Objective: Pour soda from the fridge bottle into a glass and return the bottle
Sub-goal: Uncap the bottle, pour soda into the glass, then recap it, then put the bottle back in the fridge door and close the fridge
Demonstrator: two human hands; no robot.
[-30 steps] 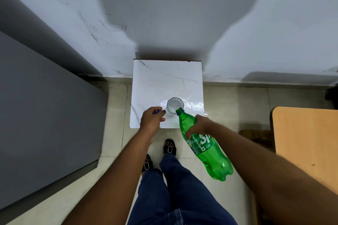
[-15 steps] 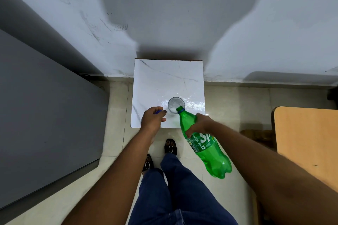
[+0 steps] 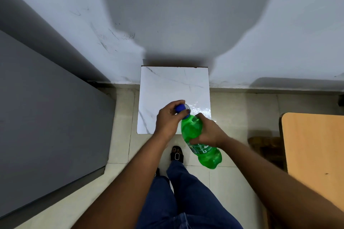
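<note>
A green soda bottle (image 3: 195, 135) hangs tilted over the near edge of a small white marble table (image 3: 167, 87), neck toward the table. My right hand (image 3: 208, 132) grips its upper body above the label. My left hand (image 3: 168, 119) pinches a blue cap (image 3: 180, 108) right at the bottle's mouth; whether the cap sits on the threads I cannot tell. The glass (image 3: 188, 107) stands on the table just behind my left hand, and only a sliver of its rim shows.
A grey fridge side (image 3: 46, 117) fills the left. A pale wall (image 3: 167, 15) rises behind the table. A wooden tabletop (image 3: 316, 150) juts in at the right. My legs in jeans and sandalled feet stand on the tiled floor (image 3: 121, 154) below.
My left hand moved right and up to the bottle's mouth with the blue cap. The bottle swung away from the glass, and my left hand now covers most of the glass.
</note>
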